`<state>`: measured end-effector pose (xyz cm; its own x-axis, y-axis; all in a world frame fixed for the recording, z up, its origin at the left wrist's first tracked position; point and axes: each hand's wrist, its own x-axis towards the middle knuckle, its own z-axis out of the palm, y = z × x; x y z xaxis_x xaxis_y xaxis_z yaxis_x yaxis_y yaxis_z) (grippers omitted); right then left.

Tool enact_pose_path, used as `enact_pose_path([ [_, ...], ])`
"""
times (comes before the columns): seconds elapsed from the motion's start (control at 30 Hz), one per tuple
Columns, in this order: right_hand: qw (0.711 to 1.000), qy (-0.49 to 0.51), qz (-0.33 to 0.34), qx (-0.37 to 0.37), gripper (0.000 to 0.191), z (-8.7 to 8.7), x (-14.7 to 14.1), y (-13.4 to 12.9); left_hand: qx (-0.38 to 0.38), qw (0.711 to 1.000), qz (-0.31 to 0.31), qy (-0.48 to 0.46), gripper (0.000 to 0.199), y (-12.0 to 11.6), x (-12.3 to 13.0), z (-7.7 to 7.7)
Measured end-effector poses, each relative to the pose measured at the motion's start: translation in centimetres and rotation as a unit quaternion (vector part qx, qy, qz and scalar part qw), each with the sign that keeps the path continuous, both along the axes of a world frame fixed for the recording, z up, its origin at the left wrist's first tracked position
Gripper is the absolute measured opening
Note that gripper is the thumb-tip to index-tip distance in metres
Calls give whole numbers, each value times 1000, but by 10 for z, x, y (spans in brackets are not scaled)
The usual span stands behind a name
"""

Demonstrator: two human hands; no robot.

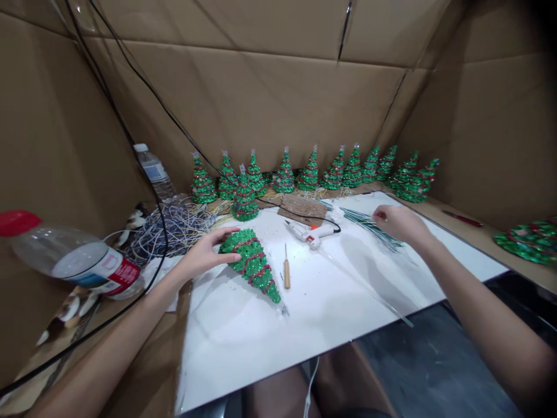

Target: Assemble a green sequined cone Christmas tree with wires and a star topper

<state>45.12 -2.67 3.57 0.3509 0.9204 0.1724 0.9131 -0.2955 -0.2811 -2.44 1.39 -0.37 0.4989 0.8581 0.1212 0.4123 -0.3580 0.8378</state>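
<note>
My left hand [209,252] is closed around the base of a small green tinsel Christmas tree [252,261] with a red garland. The tree lies tilted, its clear tip pointing down and to the right, low over the white board [235,354]. Over at the right, my right hand [402,224] has its fingers pinched together beside a bundle of thin green wires [369,223]; what they hold, if anything, is too small to make out. Between my hands lie a wooden-handled awl [286,273] and a white hot glue gun [315,233] with a long clear glue stick [369,290].
Several similar trees [285,171] stand along the back, one [245,197] nearer the front. Tangled light wires [161,232] heap at the left, near two plastic bottles [87,261]. A black cable [163,226] hangs across the left. Corrugated cardboard [302,209] lies behind the glue gun.
</note>
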Motion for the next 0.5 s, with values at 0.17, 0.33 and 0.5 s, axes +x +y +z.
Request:
enact_pose_path([
  [0.17, 966, 181, 70, 173, 38, 25, -48, -18, -34, 998, -3, -48, 69, 0, 2, -3],
  [0.33, 897, 359, 199, 163, 49, 21, -127, -27, -44, 995, -1, -87, 69, -2, 5, -3],
  [0.5, 850, 424, 285, 129, 51, 8, -190, -23, -54, 993, -8, -107, 74, -1, 3, -3],
])
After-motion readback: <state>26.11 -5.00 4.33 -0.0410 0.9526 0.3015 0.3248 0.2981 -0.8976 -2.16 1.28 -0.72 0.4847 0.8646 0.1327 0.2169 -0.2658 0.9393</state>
